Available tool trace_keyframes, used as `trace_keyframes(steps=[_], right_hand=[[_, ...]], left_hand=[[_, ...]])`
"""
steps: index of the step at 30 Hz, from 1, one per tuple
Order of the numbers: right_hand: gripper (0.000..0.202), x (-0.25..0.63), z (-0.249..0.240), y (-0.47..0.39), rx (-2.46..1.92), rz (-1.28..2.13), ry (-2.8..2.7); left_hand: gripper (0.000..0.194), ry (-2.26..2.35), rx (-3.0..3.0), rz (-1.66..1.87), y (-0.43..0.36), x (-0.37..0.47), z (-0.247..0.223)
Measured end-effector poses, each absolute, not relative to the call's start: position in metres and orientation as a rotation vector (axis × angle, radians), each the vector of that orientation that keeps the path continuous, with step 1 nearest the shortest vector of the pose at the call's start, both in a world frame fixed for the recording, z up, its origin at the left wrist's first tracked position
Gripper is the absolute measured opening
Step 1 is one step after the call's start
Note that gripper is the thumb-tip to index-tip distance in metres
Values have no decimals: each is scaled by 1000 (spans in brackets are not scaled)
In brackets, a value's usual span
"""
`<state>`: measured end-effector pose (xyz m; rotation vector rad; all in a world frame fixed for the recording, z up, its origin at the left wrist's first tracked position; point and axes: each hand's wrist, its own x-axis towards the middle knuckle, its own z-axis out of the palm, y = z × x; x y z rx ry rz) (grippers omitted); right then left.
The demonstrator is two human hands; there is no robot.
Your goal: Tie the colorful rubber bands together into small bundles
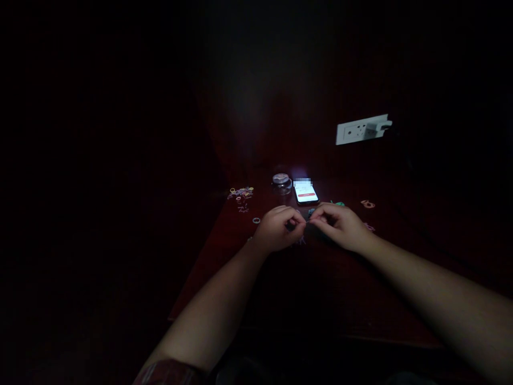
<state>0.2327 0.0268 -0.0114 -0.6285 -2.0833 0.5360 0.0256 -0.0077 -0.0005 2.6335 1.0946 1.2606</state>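
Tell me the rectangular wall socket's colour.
The rectangular wall socket is white; the head view shows it best.

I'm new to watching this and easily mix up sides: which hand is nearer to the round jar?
The left hand. It is just on the near side of the jar; the right hand is also on the near side, but farther off to the right.

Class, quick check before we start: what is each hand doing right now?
Left hand: thumb and fingertips pinched together; whatever is between them is too small to tell.
Right hand: also pinching, close to the left; its hold cannot be made out.
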Motion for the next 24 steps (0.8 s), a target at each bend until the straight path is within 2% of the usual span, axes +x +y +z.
trace_keyframes(steps=[11,24], right_hand=[[20,237,-17,35,-711,594,-2006],[22,232,-13,18,-644,722,-2212]], left_hand=[[9,1113,2616,1379,-10,20,3],[4,1130,2604,1241,-8,24,1]])
